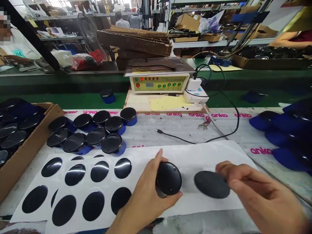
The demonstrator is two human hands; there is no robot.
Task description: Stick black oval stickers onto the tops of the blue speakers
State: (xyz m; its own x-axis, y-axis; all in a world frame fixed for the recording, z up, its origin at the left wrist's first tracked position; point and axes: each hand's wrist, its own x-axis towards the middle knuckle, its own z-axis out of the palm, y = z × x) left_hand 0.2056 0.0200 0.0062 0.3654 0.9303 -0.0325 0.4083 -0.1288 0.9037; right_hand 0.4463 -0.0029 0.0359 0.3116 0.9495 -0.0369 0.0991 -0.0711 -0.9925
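Observation:
My left hand (146, 191) wraps round a short round housing with a black top (170, 178), holding it tilted over the white sheet. To its right, my right hand (253, 185) pinches the edge of a thin dark oval-looking disc, a round sticker (212, 184), a little apart from the housing. Beside my left forearm lie white sticker sheets (80, 224) with several glossy black round stickers (93, 205). Behind them stands a group of round housings (112, 144) with black tops and blue sides.
A cardboard box (31, 143) of housings stands at the left. More blue housings (290, 156) are piled at the right. A control box (159, 83) with lit buttons sits at the back. A black cable (180, 138) crosses the table behind my hands.

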